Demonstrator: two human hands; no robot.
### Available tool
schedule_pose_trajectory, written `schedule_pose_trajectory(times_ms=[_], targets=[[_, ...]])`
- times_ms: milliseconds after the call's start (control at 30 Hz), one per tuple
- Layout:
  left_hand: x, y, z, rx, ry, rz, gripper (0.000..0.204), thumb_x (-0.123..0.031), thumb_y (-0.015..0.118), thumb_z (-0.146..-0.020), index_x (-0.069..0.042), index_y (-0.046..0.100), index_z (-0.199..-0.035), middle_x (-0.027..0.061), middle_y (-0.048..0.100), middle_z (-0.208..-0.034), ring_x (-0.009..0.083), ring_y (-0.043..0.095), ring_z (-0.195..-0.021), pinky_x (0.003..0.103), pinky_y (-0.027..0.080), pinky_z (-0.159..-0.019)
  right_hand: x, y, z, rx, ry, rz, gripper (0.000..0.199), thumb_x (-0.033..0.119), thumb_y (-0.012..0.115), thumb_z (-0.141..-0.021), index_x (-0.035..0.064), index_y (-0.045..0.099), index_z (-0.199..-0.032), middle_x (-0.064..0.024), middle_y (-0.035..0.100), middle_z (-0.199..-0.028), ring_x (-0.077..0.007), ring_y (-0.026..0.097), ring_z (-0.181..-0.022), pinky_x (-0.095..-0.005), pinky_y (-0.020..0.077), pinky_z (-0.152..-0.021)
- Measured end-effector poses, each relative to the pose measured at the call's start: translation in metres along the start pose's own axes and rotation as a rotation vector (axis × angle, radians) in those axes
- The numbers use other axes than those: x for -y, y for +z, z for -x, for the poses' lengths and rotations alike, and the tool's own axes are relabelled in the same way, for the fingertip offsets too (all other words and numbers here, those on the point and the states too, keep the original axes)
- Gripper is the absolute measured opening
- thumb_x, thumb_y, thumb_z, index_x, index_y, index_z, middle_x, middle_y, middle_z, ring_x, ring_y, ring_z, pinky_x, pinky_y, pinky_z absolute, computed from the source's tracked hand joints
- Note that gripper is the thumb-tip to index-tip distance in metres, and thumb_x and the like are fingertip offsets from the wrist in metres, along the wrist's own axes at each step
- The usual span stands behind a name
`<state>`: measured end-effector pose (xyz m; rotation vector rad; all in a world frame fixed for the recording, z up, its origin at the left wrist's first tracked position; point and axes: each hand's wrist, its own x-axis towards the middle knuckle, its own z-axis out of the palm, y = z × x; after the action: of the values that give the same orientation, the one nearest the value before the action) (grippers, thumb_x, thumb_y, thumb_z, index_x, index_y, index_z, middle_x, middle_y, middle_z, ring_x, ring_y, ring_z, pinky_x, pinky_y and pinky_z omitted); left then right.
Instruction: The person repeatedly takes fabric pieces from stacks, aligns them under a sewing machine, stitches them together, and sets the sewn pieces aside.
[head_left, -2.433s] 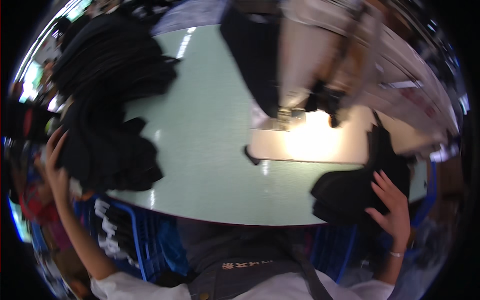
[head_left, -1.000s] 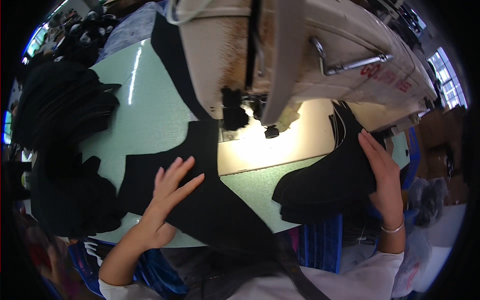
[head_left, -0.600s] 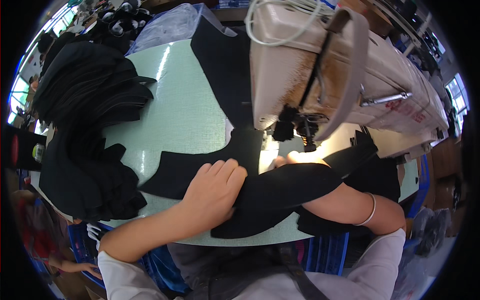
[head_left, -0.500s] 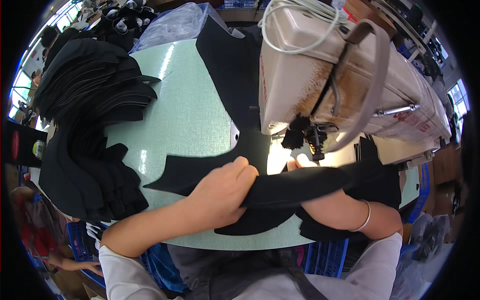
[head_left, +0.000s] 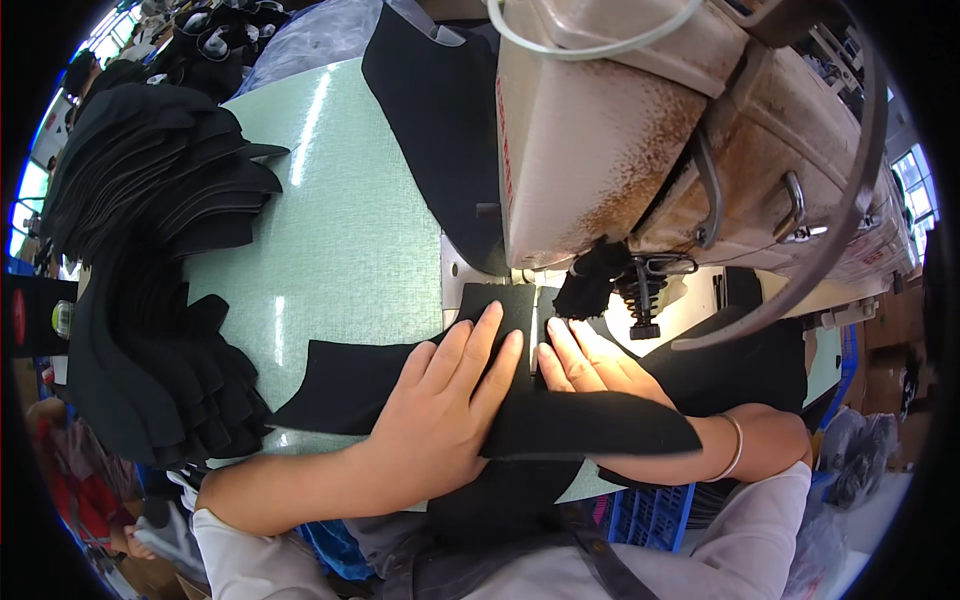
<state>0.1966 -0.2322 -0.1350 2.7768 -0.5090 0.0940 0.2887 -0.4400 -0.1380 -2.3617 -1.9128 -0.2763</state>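
A pale green table (head_left: 340, 230) fills the room's middle (bright windows (head_left: 915, 175) at right).

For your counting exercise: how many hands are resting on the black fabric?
2: the left hand lies flat on the black fabric; the right hand is beside it, near the needle.

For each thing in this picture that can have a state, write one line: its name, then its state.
left hand: flat, pressing on the black fabric piece.
right hand: fingers flat on the fabric, wrist under a fold.
black fabric piece: spread on the table, edge by the needle.
sewing machine: work light on.
stack of black pieces: piled, fanned.
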Motion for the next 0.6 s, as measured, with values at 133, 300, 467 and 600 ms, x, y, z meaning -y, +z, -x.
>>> schedule_pose_trajectory(times_ms=[133,300,467,600], targets=[[0.005,-0.0038,-0.0032,0.058,0.003,0.037,0.086,-0.033,0.075,-0.066,0.005,0.044,-0.136,0.0297,0.036,-0.146,0.0342,0.047,-0.113,0.038,0.039,-0.085,0.0006,-0.0078,-0.0021,0.065,-0.035,0.018,0.052,0.011,0.058,-0.077,-0.0121,0.054,-0.124,-0.0233,0.059,-0.117,-0.0306,0.061,-0.103,-0.04,0.0499,-0.091],[0.0032,-0.0004,-0.0023,0.073,-0.012,0.03,0.085,-0.033,0.073,-0.068,0.005,0.043,-0.138,0.0297,0.035,-0.147,0.0347,0.045,-0.117,0.038,0.038,-0.086,-0.0008,-0.0095,-0.0083,-0.014,-0.047,0.052,0.051,0.011,0.058,-0.078,-0.0124,0.054,-0.123,-0.0242,0.059,-0.12,-0.0267,0.061,-0.105,-0.0376,0.0486,-0.092],[0.0027,0.0015,-0.0016,0.091,-0.02,0.076,0.08,-0.035,0.069,-0.074,0.005,0.042,-0.138,0.0305,0.033,-0.147,0.042,0.033,-0.136,0.048,0.034,-0.106,0.0008,-0.0112,-0.0091,0.112,0.039,-0.107,0.046,0.005,0.06,-0.077,-0.0135,0.055,-0.12,-0.029,0.056,-0.125,-0.0381,0.058,-0.115,-0.0421,0.0479,-0.099],[0.0029,0.0026,-0.0013,0.051,-0.028,0.096,0.083,-0.035,0.071,-0.073,0.004,0.04,-0.14,0.0305,0.032,-0.147,0.0438,0.031,-0.138,0.051,0.029,-0.111,0.0005,-0.0114,-0.0075,0.078,0.031,-0.155,0.046,0.006,0.061,-0.077,-0.013,0.056,-0.119,-0.0276,0.056,-0.125,-0.0375,0.058,-0.116,-0.0423,0.0479,-0.098]])
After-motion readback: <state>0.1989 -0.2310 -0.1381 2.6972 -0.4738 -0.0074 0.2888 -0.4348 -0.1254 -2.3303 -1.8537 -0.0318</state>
